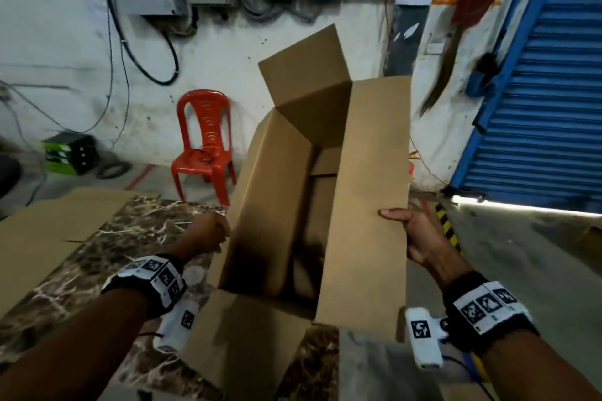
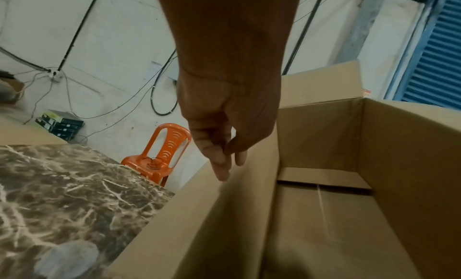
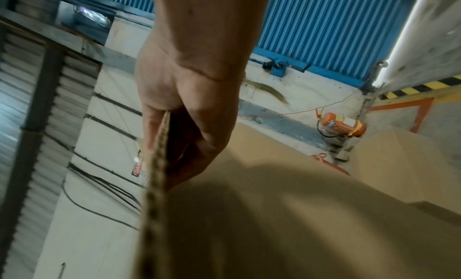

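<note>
**Box-building, approx. halfway by our reckoning.** The cardboard box (image 1: 312,198) stands squared up, mouth upward, at the right end of the marble-patterned table (image 1: 97,254). Whether its base sits wholly on the top we can't tell.

Our right hand (image 1: 413,238) grasps the tall right flap (image 1: 368,156) at its edge, thumb on the inner face, fingers wrapped behind. Our left hand (image 1: 208,231) hangs slack w/ fingers loosely curled, holding nothing, just beside the left wall (image 1: 270,179). Contact there can't be made out.

Done, as we judge it: walls up, and bottom flaps (image 2: 324,210) folded in across the box floor, though no tape shows on them from inside.

Left to do: the top. The far flap (image 1: 303,65) and right flap stand up, the near flap (image 1: 241,342) splays out twd us, and nothing shows inside.

On the table's left part lie flat cardboard sheets (image 1: 49,228). A red plastic chair (image 1: 205,140) stands by the wall beyond.
</note>
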`<state>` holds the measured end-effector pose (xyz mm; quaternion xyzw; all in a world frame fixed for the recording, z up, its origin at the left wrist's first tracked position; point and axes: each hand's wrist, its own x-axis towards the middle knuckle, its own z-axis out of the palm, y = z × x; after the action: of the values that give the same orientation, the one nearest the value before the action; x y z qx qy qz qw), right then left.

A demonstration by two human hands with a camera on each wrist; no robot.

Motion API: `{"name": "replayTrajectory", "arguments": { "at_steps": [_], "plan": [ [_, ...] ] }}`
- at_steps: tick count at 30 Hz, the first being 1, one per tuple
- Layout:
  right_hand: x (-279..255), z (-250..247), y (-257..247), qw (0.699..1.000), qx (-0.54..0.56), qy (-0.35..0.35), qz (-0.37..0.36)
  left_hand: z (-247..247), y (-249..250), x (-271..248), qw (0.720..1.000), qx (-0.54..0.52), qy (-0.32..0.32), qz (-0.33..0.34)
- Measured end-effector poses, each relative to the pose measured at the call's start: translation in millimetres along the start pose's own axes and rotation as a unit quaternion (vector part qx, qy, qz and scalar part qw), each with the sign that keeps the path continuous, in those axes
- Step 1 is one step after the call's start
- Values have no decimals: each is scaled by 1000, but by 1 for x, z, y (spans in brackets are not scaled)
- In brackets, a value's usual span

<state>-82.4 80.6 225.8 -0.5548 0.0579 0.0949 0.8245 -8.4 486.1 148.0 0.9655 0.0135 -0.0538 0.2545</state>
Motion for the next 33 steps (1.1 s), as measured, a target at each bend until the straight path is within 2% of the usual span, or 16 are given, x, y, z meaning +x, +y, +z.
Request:
{"name": "replayTrajectory", "arguments": {
  "at_steps": [3,6,8,11,14,17,18,19,21,23,24,26,27,29,31,33],
  "plan": [
    [8,37,24,1000,-5,0,24,-16,-46,1,999,33,35,24],
    [13,72,46,999,32,-10,38,-28,-98,-1,997,-40,-43,51],
    [15,93,63,998,44,-12,51,-33,-133,-2,996,-18,-76,41],
    [21,111,89,998,30,0,63,-42,-148,-16,989,72,-118,42],
    [28,115,97,999,-18,40,32,-43,-145,-22,987,84,-130,40],
    [35,103,102,979,-158,123,-34,-44,-143,-18,985,108,-126,52],
    [37,98,104,956,-253,143,-45,-45,-141,-20,983,130,-122,46],
    [39,94,108,915,-372,151,-41,-44,-137,-24,984,137,-110,37],
    [41,89,117,784,-610,116,17,-41,-129,-36,981,165,-96,23],
    [34,93,130,680,-728,65,53,-40,-126,-48,979,175,-104,3],
    [26,99,135,651,-755,49,58,-41,-129,-50,979,173,-109,-2],
    [7,109,144,627,-775,34,66,-50,-133,-60,979,150,-136,13],
    [-3,112,149,629,-774,29,70,-56,-132,-69,981,126,-141,32],
    [-21,117,164,656,-750,39,77,-65,-126,-92,981,94,-145,90],
    [-36,117,183,700,-705,84,77,-65,-119,-117,976,87,-160,121],
    [-44,113,202,758,-630,154,78,-54,-122,-134,973,100,-169,123]
  ]
}}
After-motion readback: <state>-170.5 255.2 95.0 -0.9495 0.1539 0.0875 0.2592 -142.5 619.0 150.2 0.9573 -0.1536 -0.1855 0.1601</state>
